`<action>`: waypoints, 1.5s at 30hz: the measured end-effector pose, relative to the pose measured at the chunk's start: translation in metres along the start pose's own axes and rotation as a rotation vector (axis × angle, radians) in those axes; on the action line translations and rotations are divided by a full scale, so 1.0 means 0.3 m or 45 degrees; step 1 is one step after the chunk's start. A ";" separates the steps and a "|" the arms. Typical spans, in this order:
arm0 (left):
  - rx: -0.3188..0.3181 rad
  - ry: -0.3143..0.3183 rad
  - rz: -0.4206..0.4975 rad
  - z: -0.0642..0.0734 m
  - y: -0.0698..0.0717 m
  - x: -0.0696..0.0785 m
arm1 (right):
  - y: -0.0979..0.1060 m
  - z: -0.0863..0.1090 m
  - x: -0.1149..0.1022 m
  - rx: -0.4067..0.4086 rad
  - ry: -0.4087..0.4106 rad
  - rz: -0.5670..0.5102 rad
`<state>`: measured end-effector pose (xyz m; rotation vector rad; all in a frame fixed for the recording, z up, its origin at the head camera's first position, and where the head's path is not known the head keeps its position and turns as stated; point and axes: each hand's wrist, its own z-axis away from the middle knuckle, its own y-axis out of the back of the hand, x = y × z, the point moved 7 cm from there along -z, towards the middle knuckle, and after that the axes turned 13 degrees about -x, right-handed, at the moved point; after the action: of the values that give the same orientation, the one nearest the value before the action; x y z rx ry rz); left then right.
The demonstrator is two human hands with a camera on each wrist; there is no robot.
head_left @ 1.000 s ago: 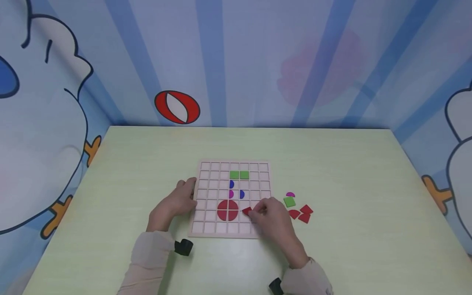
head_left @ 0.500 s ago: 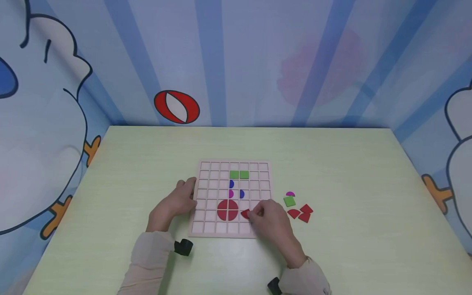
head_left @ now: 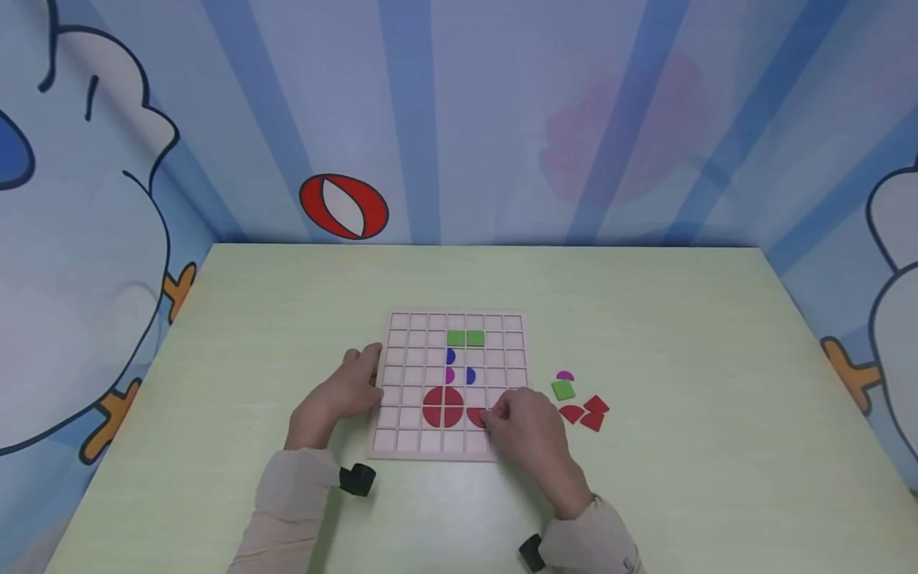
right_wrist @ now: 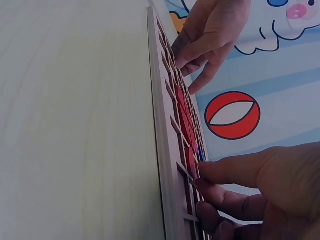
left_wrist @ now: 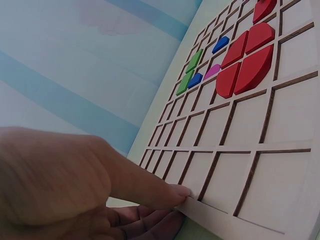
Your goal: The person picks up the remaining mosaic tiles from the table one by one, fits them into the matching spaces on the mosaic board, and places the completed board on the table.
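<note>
A square wooden grid board [head_left: 430,458] lies flat on the table. My left hand [head_left: 349,388] rests at its left edge, thumb tip on the rim in the left wrist view and the other fingers beside it. My right hand [head_left: 529,422] pinches a red quarter-circle tile [head_left: 475,416] between thumb and fingers, in a cell on the right of the board. Left of that tile, several red quarter tiles [head_left: 433,417] form a circle. Above them sit a magenta half-circle [head_left: 449,375], two blue half-circles [head_left: 470,375] and two green squares [head_left: 456,339].
Right of the board lie loose tiles: a magenta half-circle [head_left: 565,375], a green square [head_left: 562,390] and three red tiles [head_left: 592,421] close together. Black wrist cameras [head_left: 357,480] stick out from both cuffs. A printed blue wall [head_left: 488,119] stands behind the table [head_left: 681,343].
The red quarter tile in my right hand has shifted slightly left and turned, its straight top side now lined up with the cell. My left hand stays at the board's edge.
</note>
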<state>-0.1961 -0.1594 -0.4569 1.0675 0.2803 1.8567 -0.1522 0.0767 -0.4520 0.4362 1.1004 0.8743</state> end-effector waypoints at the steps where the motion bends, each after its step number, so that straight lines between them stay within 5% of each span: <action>1: 0.000 0.002 0.000 0.001 -0.001 0.000 | -0.001 0.000 0.000 -0.001 -0.001 0.001; 20: -0.001 0.010 0.023 0.002 -0.002 0.000 | 0.098 0.004 0.023 0.093 0.111 -0.136; 45: -0.003 -0.014 0.008 0.005 0.001 0.003 | 0.192 0.003 0.070 0.174 0.247 -0.133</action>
<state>-0.1953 -0.1591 -0.4553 1.0782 0.2687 1.8560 -0.1703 0.1281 -0.4238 0.4089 1.3551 0.7634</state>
